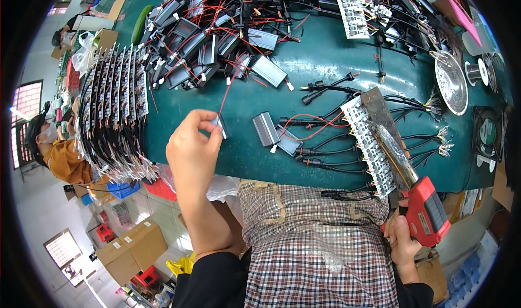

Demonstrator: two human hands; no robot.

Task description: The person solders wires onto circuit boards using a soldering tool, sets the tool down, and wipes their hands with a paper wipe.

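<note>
My left hand (192, 145) is raised over the green table, thumb and fingers pinched on a small grey metal case (223, 128), partly hidden by the fingertips. A thin red wire (226, 94) runs up from there. My right hand (402, 237) grips a red and black soldering gun (426, 213), its long barrel pointing up and left. That barrel passes over a white strip of circuit boards (370, 148), beside a dark flat metal bar (374, 104). Black cables with plugs (320, 164) lie under the strip. Two grey metal cases (266, 129) with a looped red wire sit between my hands.
A heap of metal cases and red wires (201, 42) covers the far table. Stacked wired circuit boards (111, 113) stand at left. At right are a metal dish (451, 83), a wire spool (477, 72) and a small fan (487, 133). Another person (68, 153) sits far left.
</note>
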